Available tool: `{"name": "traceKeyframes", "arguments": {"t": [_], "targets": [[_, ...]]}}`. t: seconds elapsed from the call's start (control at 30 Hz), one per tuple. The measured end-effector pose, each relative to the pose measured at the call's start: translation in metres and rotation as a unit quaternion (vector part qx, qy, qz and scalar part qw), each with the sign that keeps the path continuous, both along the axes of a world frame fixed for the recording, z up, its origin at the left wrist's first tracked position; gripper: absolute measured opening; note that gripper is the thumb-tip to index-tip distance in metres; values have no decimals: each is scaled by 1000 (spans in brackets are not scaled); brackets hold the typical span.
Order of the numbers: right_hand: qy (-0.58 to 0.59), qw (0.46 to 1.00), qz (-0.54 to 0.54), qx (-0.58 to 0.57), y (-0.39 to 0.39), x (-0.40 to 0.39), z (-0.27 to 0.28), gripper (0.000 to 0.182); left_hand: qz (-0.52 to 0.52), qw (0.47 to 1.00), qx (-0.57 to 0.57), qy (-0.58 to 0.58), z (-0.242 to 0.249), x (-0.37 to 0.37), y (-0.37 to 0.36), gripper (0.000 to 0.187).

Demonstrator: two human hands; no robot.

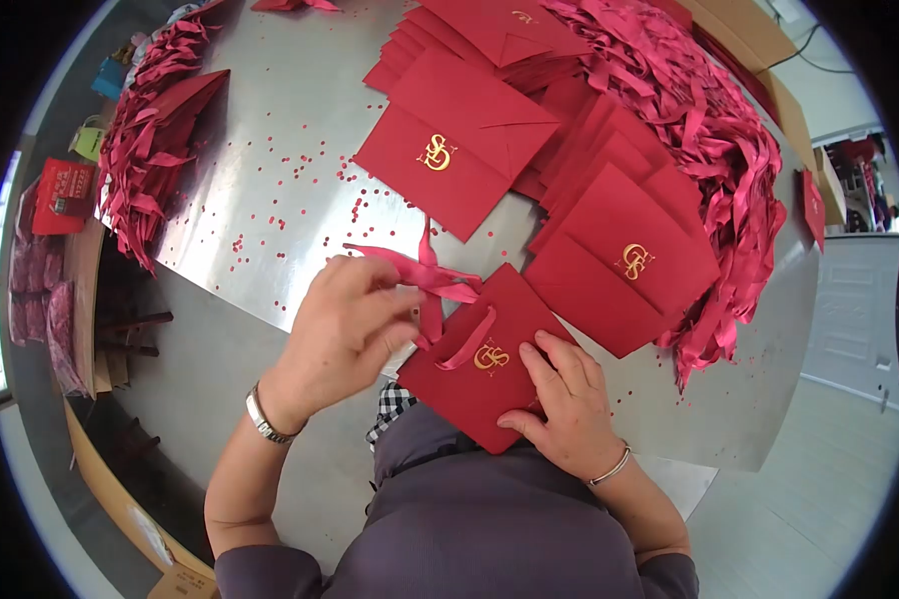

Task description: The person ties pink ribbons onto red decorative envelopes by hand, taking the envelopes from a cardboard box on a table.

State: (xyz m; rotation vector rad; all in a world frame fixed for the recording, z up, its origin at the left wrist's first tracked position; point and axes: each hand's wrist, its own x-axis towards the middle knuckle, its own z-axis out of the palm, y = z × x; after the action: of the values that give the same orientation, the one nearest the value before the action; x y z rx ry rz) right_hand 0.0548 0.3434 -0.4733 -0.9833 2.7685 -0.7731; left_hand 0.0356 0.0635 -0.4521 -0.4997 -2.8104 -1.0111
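Observation:
A small red paper gift bag (459, 384) with a gold monogram lies tilted at the table's near edge, in front of my body. Pink ribbon (430, 275) sticks out in loops and loose ends at its upper left side, and a ribbon handle (469, 339) crosses its face. My left hand (345, 329) is at that ribbon, fingers curled in a pinch on it; the exact grip is partly hidden. Flat on the bag's right part rests my right hand (574, 404), fingers and thumb apart, pressing on it.
Several red monogrammed bags (624, 260) lie fanned on the metal table (280, 120), their pink ribbons (709, 140) massed at the right. Another ribboned pile (150, 150) stands at the far left edge. Red confetti dots (360, 205) are scattered about. A cardboard box (784, 95) stands behind.

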Motion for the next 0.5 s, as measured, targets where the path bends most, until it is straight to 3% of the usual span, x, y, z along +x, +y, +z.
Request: {"name": "traceKeyframes", "arguments": {"t": [0.2,0.27,0.43,0.5], "targets": [[2,1000,8,5,-1,-1,2,71,-12,998,-62,10,-16,4,-11,14],[6,1000,9,7,-1,-1,2,71,51,980,-168,97,-20,1,-12,11],[20,1000,9,14,-1,1,0,71,139,965,-180,132,-30,0,-11,11],[14,1000,3,4,-1,2,1,70,175,966,-178,74,-25,6,-8,11]]}}
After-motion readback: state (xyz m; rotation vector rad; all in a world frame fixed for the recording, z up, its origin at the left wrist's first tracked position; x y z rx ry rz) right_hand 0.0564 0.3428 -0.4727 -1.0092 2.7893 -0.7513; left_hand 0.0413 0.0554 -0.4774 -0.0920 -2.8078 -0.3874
